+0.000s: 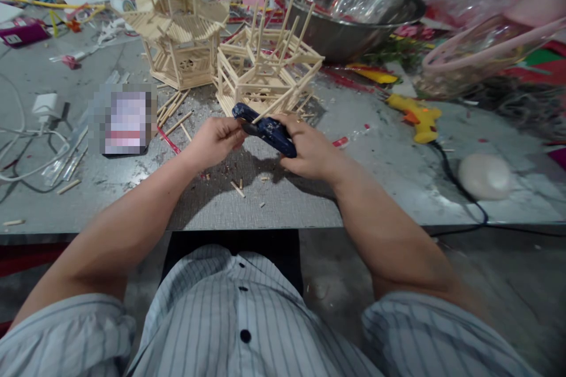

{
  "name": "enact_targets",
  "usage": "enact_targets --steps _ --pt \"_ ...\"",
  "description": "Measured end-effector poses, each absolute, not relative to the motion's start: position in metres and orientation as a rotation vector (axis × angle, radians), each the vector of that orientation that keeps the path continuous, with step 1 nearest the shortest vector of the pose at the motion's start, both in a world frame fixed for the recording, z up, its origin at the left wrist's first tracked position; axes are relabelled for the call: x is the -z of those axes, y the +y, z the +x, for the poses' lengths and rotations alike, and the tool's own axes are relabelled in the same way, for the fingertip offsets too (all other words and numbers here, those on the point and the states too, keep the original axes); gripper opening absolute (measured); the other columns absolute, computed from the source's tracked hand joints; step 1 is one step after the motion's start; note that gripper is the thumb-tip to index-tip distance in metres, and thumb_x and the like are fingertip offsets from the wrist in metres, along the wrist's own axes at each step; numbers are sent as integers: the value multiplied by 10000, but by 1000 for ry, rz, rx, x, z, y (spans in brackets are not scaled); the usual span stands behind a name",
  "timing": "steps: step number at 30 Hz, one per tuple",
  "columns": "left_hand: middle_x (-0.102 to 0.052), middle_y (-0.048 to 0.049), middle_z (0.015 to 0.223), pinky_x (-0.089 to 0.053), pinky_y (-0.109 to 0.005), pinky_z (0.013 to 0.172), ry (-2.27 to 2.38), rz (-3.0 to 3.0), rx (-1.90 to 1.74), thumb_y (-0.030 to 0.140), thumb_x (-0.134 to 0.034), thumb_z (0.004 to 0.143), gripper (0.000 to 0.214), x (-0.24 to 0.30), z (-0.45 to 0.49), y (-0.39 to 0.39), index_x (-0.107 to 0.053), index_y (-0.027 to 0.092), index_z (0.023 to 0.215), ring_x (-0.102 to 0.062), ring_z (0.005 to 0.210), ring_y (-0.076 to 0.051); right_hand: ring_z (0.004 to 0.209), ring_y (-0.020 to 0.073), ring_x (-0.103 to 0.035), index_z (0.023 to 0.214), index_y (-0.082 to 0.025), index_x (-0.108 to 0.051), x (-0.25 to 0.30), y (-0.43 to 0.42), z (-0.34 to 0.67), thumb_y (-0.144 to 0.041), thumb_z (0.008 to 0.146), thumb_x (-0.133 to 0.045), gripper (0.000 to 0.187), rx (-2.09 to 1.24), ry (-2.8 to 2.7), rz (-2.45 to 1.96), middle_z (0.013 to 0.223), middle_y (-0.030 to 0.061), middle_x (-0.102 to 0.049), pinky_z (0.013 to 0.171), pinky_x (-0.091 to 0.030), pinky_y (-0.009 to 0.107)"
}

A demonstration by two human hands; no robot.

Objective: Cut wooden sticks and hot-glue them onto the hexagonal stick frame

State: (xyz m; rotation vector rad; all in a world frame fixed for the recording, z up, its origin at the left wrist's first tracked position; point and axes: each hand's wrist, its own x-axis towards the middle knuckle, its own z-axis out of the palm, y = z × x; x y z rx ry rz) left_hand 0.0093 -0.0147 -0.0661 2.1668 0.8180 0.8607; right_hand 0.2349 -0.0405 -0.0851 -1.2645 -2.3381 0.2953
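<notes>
We work over a grey worktop (309, 206), its surface finely streaked and speckled with crumbs. Nearest us is our striped cloth shirt (243, 312) with round dark buttons. Short wooden offcuts (237, 189) lie just below our hands. Our right hand (312, 147) grips a scuffed, dark blue hand tool (274, 134), elongated and slanting between both hands. Our left hand (219, 138) is closed in a pinch at the tool's tip; we cannot tell what sits between the fingers. Well right of our hands rest a smooth, rounded pale object (484, 177) and, farther off, a yellow plastic glue gun (415, 116). Just beyond our hands stands an angular open frame (269, 68) of pale sticks, its uprights bare. Behind it to the left rises a tiered stick pavilion (177, 29) with slatted, flaring roofs; behind to the right, a shiny, round metal bowl (345, 32).
</notes>
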Motion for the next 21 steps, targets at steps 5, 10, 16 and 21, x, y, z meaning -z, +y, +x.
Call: enact_targets --steps 5,10,16,21 --pt "-459 30 503 -307 -220 496 833 2140 -847 271 -510 882 349 64 9 -16 -478 156 554 -402 469 -67 1184 325 -531 1362 -139 -410 85 -42 235 -183 612 -559 766 -294 -2334 -1294 1310 157 -542 968 -445 488" --pt "-455 25 494 -309 -216 488 819 2118 -852 345 -524 862 372 62 10 -17 -472 160 543 -398 463 -70 1179 337 -538 1363 -117 -410 82 -44 234 -200 635 -542 744 -269 -2361 -1357 1323 167 -543 942 -454 489" --pt "-458 25 480 -326 -209 489 820 2078 -844 334 -533 846 342 61 9 -16 -483 166 553 -395 460 -69 1136 357 -568 1341 -103 -434 78 -48 229 -196 649 -530 705 -199 -2380 -1500 1287 180 -576 912 -465 509" --pt "-436 31 469 -298 -210 462 854 2048 -845 271 -524 848 282 59 11 -18 -511 161 588 -373 443 -67 1106 369 -588 1332 -94 -458 76 -51 225 -208 664 -532 682 -160 -2390 -1601 1258 185 -601 891 -472 508"
